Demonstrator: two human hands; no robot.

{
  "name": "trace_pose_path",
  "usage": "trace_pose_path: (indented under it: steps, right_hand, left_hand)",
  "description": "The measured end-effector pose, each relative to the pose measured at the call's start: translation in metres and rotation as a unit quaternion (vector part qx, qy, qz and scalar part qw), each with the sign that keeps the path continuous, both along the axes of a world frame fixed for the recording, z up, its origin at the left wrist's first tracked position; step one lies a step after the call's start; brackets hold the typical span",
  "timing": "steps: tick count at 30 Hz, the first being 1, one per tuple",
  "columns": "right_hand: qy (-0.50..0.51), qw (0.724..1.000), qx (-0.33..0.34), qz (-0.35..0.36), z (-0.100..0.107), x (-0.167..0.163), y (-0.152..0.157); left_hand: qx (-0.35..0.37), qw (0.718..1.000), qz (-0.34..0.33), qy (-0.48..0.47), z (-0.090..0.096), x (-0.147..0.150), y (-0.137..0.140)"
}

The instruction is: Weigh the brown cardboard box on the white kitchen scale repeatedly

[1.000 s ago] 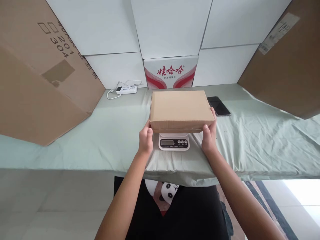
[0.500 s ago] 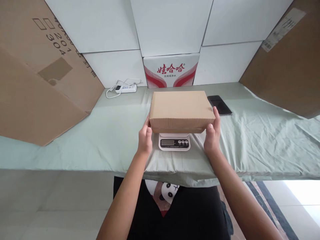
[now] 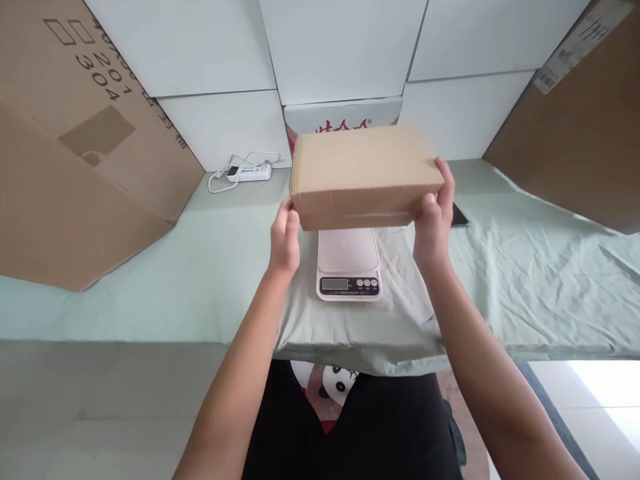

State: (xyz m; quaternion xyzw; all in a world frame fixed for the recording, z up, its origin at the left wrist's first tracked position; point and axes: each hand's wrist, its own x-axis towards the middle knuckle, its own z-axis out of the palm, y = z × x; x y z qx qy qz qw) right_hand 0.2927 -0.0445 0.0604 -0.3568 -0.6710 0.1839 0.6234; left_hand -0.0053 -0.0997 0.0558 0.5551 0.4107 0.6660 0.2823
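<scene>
Between my two hands I hold a plain brown cardboard box, raised in the air and slightly tilted, its right side a little higher. My left hand grips the lower left end, thumb toward me. At the right end, my right hand clasps the box with the thumb on its front face and fingers along the side. Below and nearer to me, a white kitchen scale rests on the cloth. Its display looks blank, and the box hides the back of its platform.
A green cloth covers the table. Behind stand white boxes and a printed carton. A power strip with a cable lies back left; a phone is partly hidden at right. Large cartons flank both sides.
Both hands have lifted the cardboard box up and away from the scale. The scale's platform has come into view, and the box now covers part of the printed carton.
</scene>
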Motion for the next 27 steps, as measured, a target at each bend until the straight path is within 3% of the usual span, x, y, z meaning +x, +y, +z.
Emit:
trace_pose_path:
  steps: [4,7,12,27]
  right_hand:
    - [0.02,1.0,-0.022,0.008,-0.016,-0.01,0.047]
    - [0.044,0.997,-0.059,0.02,-0.043,-0.014,0.067]
    - [0.047,0.994,-0.095,0.03,-0.063,-0.015,0.07]
    - [0.038,0.989,-0.141,0.022,-0.054,-0.02,0.058]
  left_hand:
    - [-0.061,0.998,0.015,-0.012,-0.012,-0.002,0.056]
    - [-0.09,0.995,0.028,-0.015,-0.031,-0.001,0.073]
    - [-0.118,0.992,0.026,-0.037,-0.05,-0.003,0.066]
    - [-0.153,0.987,0.044,-0.034,-0.055,-0.003,0.062]
